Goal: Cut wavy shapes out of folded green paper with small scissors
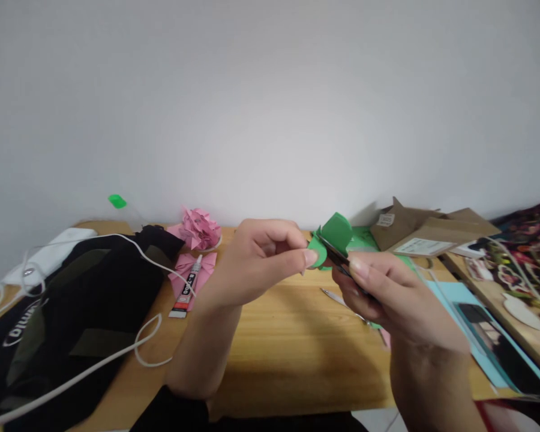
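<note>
My left hand point(267, 258) pinches a piece of green paper point(337, 233) between thumb and fingers, above the middle of the wooden table. The paper is folded or curved, with rounded edges. My right hand point(387, 294) is closed around dark scissors point(335, 253), whose blades lie against the green paper; its fingers hide the handles. Below the right hand, a silver pen point(339, 298) rests on the table. Left of my left hand lie a pink folded-paper flower point(200, 228) and a glue tube point(186, 291) on a pink paper bow point(210, 261).
A black bag point(85, 306) and white cables point(94, 360) cover the left side. To the right are a torn cardboard box point(432, 231), a phone point(499, 345) on light blue sheets point(447, 294), and dark floral fabric point(533, 252). A pale wall point(270, 108) stands behind.
</note>
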{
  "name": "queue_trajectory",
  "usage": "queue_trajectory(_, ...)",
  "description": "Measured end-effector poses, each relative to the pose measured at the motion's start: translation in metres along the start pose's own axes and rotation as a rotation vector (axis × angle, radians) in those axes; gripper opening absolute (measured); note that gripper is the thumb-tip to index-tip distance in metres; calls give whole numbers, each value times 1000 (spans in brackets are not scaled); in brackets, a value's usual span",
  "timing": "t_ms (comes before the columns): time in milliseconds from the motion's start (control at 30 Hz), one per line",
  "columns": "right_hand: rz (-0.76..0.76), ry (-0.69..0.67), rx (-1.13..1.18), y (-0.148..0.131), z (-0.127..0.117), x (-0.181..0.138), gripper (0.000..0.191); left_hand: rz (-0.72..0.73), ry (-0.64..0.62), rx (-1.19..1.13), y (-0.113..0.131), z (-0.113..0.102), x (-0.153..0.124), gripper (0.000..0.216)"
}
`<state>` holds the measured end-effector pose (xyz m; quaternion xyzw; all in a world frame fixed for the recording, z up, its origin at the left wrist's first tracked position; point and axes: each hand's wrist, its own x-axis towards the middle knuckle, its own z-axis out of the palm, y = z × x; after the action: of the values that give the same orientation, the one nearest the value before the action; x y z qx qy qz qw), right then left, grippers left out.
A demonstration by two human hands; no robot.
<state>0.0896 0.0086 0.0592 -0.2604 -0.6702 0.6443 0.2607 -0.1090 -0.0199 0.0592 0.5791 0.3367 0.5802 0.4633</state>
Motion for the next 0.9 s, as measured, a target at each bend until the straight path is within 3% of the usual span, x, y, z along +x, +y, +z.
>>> queue_trajectory(267, -54, 25, -115, -18, 7, -20, 49, 33, -81, 110, 33, 10, -9, 24)
queue_trajectory(500, -70, 25, -143, -22, 13, -41, 49, -28, -112, 145, 43, 19, -23, 24)
queue_trajectory(667, -32, 15, -112, -7, 12, -52, 49, -48, -114, 164, 38, 24, -34, 25)
queue_trajectory(900, 64, -47, -12, 29, 14, -55, 50, -264, -108, 113, 12, 22, -51, 22)
